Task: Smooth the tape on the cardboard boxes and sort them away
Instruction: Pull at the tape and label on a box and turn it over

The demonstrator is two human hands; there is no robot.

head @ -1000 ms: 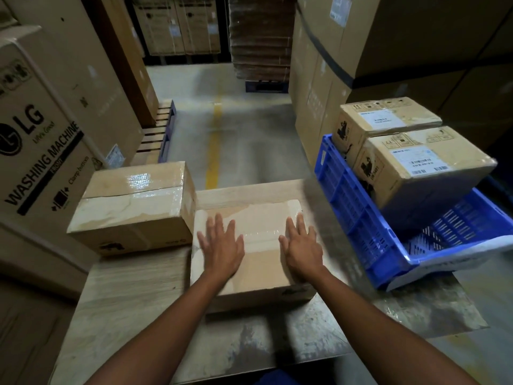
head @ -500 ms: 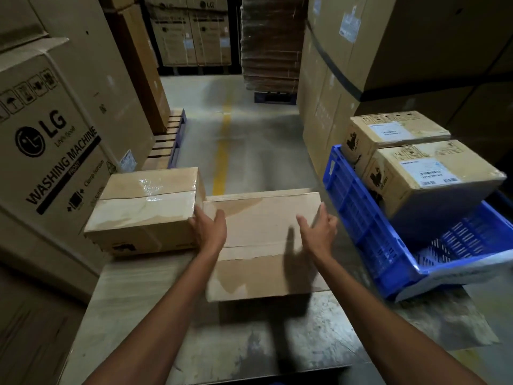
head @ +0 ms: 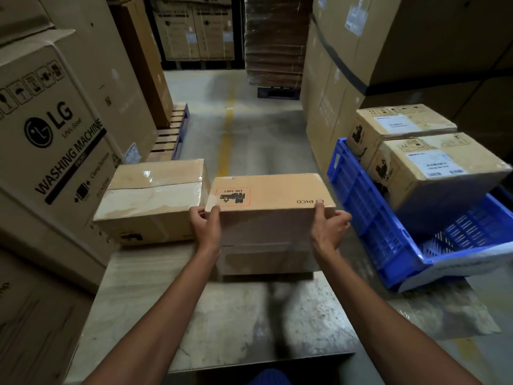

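A cardboard box (head: pixel 273 191) with a red UN 3481 label is tipped up on the metal table (head: pixel 155 309), its taped face turned toward me. My left hand (head: pixel 204 222) grips its left edge, thumb on the upper corner. At the box's right edge my right hand (head: pixel 329 227) holds on, thumb on top near the PICO print. A second taped box (head: pixel 155 195) sits on the table just to the left, touching or nearly touching the held one.
A blue plastic crate (head: pixel 361 201) on the right holds two labelled cardboard boxes (head: pixel 433 168). Large washing-machine cartons (head: pixel 52 129) stand along the left. Tall stacked cartons (head: pixel 388 51) rise at the right. A floor aisle with a yellow line (head: pixel 226 134) runs ahead.
My hands went from pressing flat on the box top to gripping its two sides. The box has been tipped up, so its labelled side now faces upward.
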